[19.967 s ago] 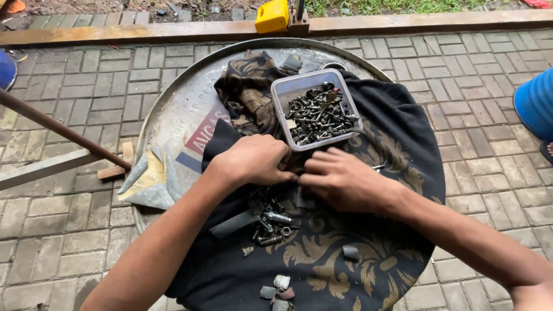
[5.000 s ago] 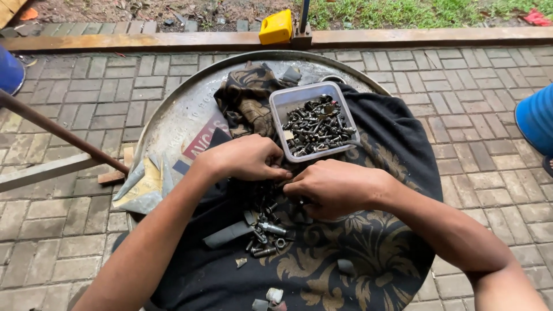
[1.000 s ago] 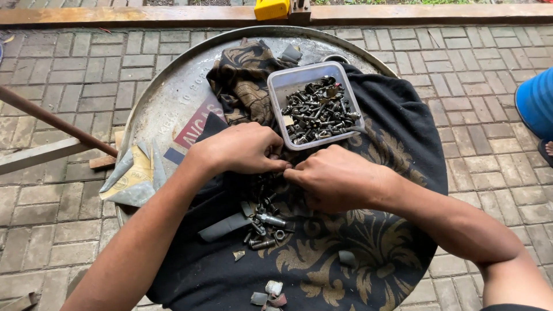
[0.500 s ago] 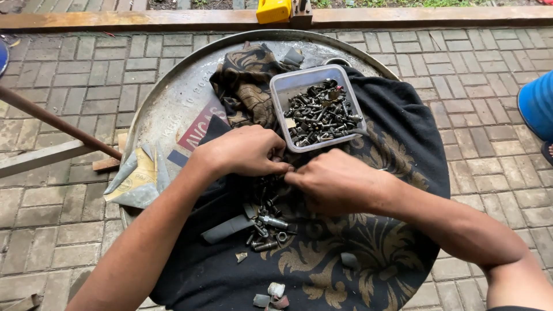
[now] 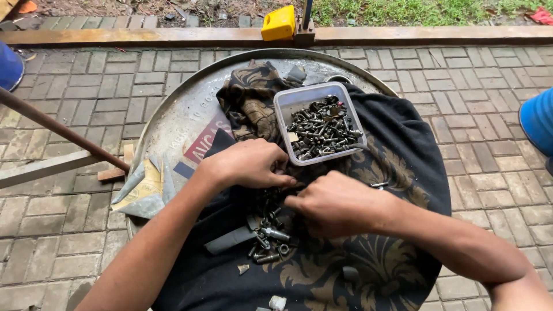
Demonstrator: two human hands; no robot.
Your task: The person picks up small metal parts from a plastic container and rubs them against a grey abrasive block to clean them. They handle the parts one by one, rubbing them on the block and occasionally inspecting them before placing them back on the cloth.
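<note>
Black cloth (image 5: 397, 150): bolts (image 5: 271, 242) under both hands' grip.

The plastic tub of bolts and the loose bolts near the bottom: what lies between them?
In the head view, both hands, left and right, lie on black cloth between the tub and the loose bolts.

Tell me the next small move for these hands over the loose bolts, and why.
Probably lift the piece pinched between the left hand and right hand into the plastic tub: both hands meet over the loose bolts on the black cloth, and the tub already holds similar hardware.
</note>
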